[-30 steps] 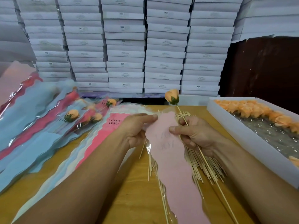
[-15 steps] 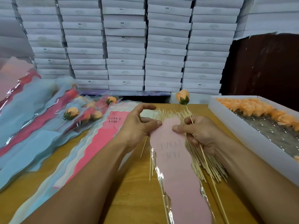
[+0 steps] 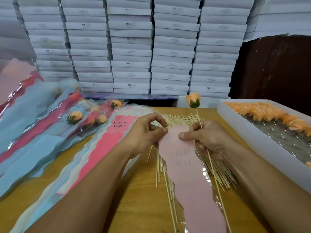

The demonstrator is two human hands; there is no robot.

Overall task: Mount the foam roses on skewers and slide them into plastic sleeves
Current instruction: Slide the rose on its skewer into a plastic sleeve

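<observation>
The white tray at the right holds orange foam roses along its far side over crinkled clear film. The right hand has its fingers curled round a skewer topped by a mounted rose, with its thumb on the pink sleeve — which lies over the loose skewers on the table. The left hand pinches the sleeve's top edge, probably parting the mouth. Since half a second ago the left fingers have curled in, and the rose stays upright.
</observation>
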